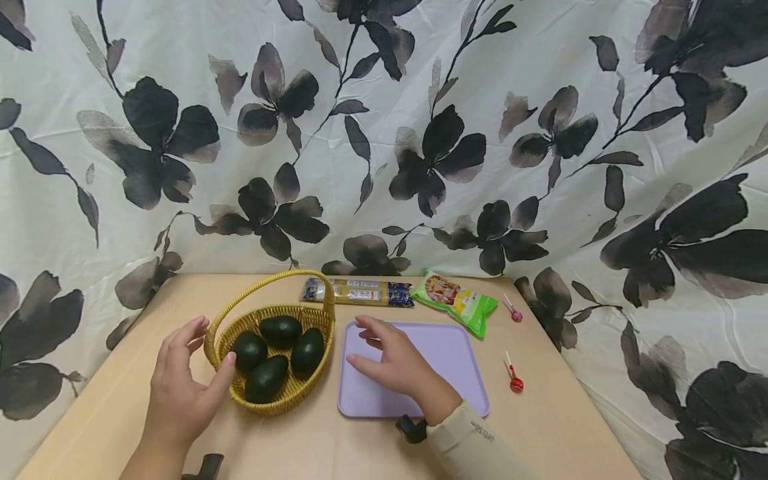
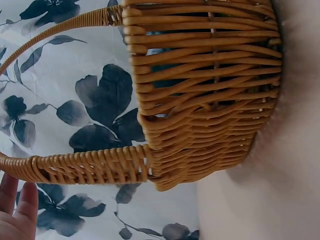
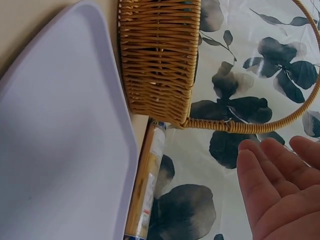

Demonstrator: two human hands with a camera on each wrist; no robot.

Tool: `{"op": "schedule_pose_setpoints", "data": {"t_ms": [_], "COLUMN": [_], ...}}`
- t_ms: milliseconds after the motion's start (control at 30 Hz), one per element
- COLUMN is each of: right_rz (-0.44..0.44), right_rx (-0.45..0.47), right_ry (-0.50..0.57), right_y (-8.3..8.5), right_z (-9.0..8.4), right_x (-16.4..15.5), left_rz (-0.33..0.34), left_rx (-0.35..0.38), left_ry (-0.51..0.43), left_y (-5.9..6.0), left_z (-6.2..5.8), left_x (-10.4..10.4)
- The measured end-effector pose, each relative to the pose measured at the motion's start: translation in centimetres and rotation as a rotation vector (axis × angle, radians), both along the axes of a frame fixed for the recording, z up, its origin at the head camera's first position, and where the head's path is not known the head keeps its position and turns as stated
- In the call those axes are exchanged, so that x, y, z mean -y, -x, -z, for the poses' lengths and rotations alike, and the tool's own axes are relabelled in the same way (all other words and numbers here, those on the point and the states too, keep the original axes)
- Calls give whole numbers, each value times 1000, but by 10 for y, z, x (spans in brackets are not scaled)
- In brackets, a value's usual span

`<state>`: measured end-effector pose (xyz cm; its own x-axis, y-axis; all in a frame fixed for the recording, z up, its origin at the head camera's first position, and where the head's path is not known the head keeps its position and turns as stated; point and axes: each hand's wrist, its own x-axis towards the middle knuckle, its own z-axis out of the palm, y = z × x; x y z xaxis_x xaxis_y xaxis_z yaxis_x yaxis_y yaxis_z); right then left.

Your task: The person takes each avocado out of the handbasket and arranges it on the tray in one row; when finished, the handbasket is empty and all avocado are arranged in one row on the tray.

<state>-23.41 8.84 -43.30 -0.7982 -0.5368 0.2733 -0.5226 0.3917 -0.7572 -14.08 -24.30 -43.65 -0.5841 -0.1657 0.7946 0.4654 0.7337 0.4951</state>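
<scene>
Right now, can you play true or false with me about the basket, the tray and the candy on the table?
1. The basket holds four dark green avocados. True.
2. The right hand is holding a lollipop. False: it hovers open over the purple tray and holds nothing.
3. Two lollipops lie on the table to the right of the tray. True.
4. The green snack bag sits inside the basket. False: it lies on the table behind the tray.
5. The left hand is at the basket's left side, thumb by its rim. True.
6. The tray is full of fruit. False: nothing lies on it.
</scene>
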Motion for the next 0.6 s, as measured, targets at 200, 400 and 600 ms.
{"op": "schedule_pose_setpoints", "data": {"t_ms": [200,400,600], "right_rz": [12,9,19], "right_rx": [69,90,95], "right_ry": [-9,-44,-98], "right_y": [8,15,22], "right_z": [-1,-4,-4], "right_x": [13,25,34], "left_rz": [-24,-40,-42], "left_rx": [140,195,211], "left_ry": [-66,-83,-107], "left_y": [-1,-1,-1], "left_z": [4,11,14], "left_x": [2,5,5]}}
